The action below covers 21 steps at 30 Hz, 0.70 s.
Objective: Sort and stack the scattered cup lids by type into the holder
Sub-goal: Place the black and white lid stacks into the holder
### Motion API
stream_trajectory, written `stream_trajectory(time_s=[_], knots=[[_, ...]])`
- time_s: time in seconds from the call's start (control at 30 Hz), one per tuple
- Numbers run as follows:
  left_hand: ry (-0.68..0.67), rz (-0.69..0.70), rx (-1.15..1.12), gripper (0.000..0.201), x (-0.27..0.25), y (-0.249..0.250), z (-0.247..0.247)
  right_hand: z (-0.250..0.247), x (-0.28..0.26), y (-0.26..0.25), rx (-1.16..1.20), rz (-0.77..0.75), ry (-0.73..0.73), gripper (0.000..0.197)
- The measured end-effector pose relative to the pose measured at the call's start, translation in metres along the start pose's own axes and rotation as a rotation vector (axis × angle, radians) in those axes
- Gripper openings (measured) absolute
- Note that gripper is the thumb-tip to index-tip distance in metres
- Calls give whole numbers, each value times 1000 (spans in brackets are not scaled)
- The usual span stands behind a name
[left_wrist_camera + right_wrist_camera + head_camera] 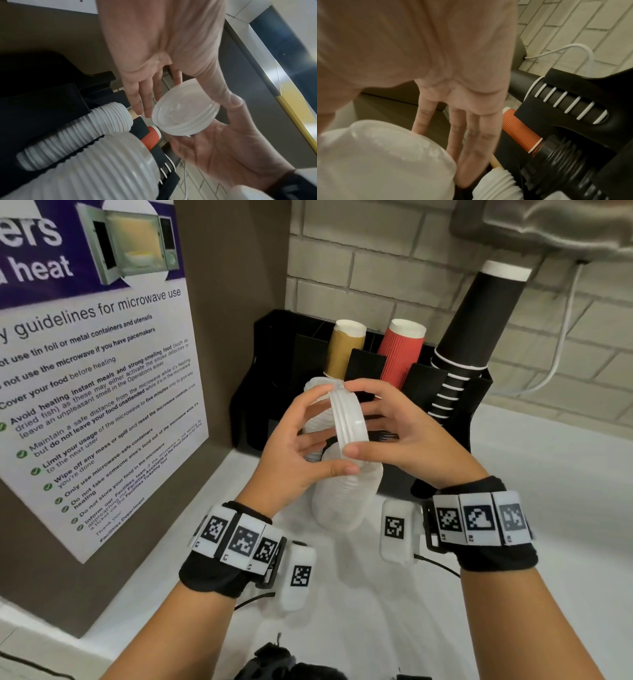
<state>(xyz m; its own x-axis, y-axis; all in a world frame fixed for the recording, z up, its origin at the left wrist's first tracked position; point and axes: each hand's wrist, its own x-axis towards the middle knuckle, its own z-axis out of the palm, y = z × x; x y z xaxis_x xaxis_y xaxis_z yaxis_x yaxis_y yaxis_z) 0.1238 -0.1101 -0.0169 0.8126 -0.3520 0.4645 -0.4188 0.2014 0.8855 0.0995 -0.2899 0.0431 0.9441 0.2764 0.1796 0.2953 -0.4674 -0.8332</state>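
A thin stack of translucent white lids (349, 419) stands on edge in front of the black holder (260, 364). My left hand (318, 433) pinches its rim between forefinger and thumb. My right hand (380, 422) pinches the same rim from the other side. In the left wrist view the lids (185, 115) show their round face between my left fingers (142, 102) and my right palm (214, 155). Below my hands, a long ribbed stack of white lids (346, 498) lies in the holder's front. A second white stack (313, 390) lies behind it.
The holder carries a brown cup (344, 350), a red ribbed cup (400, 354) and a tall stack of black cups (476, 320). A poster wall (102, 371) closes the left side. A white cable (561, 344) hangs on the brick wall at right. A white counter (548, 474) extends rightward.
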Motion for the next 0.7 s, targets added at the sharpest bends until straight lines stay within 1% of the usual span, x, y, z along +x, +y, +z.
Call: stream_trajectory(time_s=[0.17, 0.33, 0.4, 0.47, 0.53, 0.6, 0.67, 0.7], knots=[[16, 52, 20, 82, 2, -1, 4, 0, -3, -2, 32, -18, 46, 69], [-7, 51, 27, 91, 5, -2, 7, 4, -2, -1, 9, -59, 102, 66], [-18, 41, 23, 91, 5, -3, 6, 1, -2, 2, 14, -82, 123, 65], [-2, 28, 20, 88, 5, -4, 1, -11, -5, 7, 30, -112, 209, 64], [41, 14, 29, 81, 4, -5, -8, -30, -8, 17, 26, -99, 377, 63], [91, 2, 47, 71, 5, -6, -17, -50, -9, 35, -20, -39, 533, 63], [134, -10, 54, 59, 6, -7, -23, -65, -10, 58, -141, 51, 620, 64], [152, -17, 56, 54, 7, -7, -25, -69, -10, 69, -222, 104, 637, 66]])
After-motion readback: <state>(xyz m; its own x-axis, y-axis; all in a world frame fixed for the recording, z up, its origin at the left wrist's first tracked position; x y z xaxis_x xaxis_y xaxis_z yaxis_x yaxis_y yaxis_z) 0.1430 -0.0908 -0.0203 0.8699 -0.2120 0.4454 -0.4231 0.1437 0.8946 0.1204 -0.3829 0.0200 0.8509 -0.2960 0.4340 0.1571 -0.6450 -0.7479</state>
